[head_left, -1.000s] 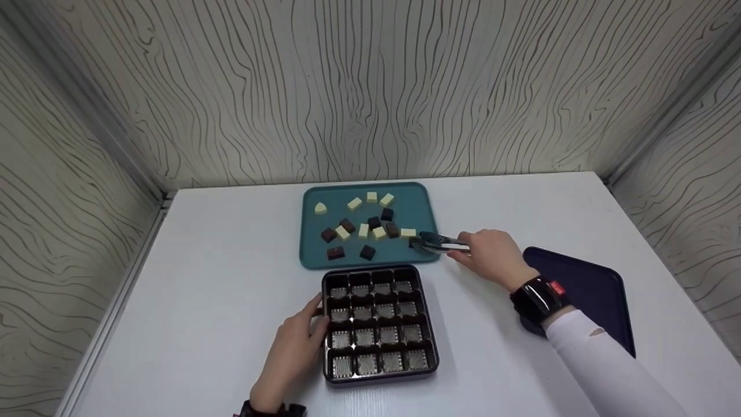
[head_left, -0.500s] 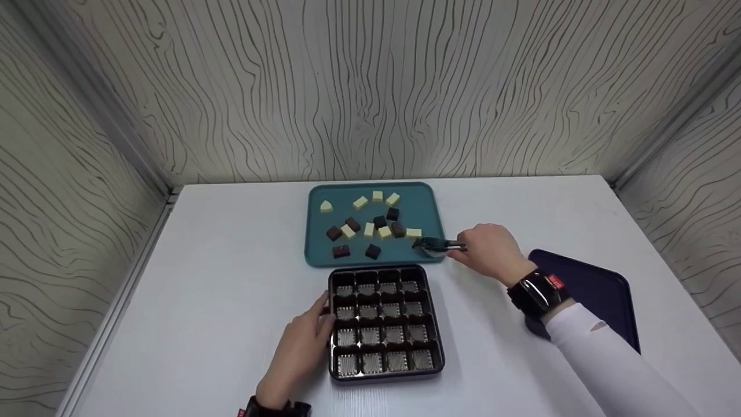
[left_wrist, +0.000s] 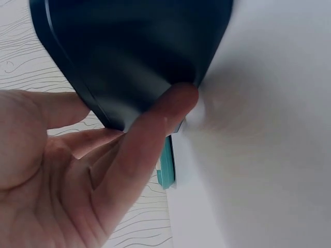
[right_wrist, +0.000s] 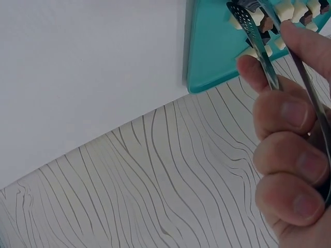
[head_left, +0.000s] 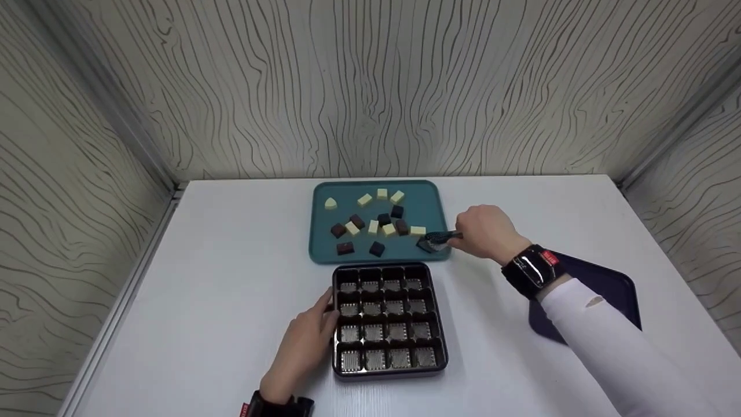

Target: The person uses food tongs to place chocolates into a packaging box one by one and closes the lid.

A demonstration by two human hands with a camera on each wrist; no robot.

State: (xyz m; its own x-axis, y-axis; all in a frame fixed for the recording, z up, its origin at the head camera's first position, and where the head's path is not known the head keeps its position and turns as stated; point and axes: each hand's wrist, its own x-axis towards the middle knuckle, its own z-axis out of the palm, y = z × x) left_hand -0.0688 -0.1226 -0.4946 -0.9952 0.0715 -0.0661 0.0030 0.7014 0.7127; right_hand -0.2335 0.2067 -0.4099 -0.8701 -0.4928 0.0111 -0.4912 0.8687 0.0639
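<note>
- Left of all my fingers, the white worktop [head_left: 231, 260] is showing bare.
- The fingers of my left hand [head_left: 308, 333] are resting, fairly straight, against the side of the compartment box.
- Just right of those fingers, the black compartment box [head_left: 384, 319] is sitting flat, its four rows of four square compartments facing up.
- Ahead of my left fingers, past the box's far edge, the teal tray [head_left: 422, 200] is lying.
- On it, left of my right fingers, pale pieces [head_left: 374, 227] and dark pieces [head_left: 377, 249] are lying scattered.
- Just left of my right fingers, the tongs [head_left: 441, 237] are reaching over the tray's right side, tips at a dark piece; whether they are gripping it, I cannot tell.
- The fingers of my right hand [head_left: 485, 231] are curling round the tongs, holding them.
- Right of those fingers, the navy tray [head_left: 602, 275] is lying partly hidden by my white sleeve [head_left: 608, 341].
</note>
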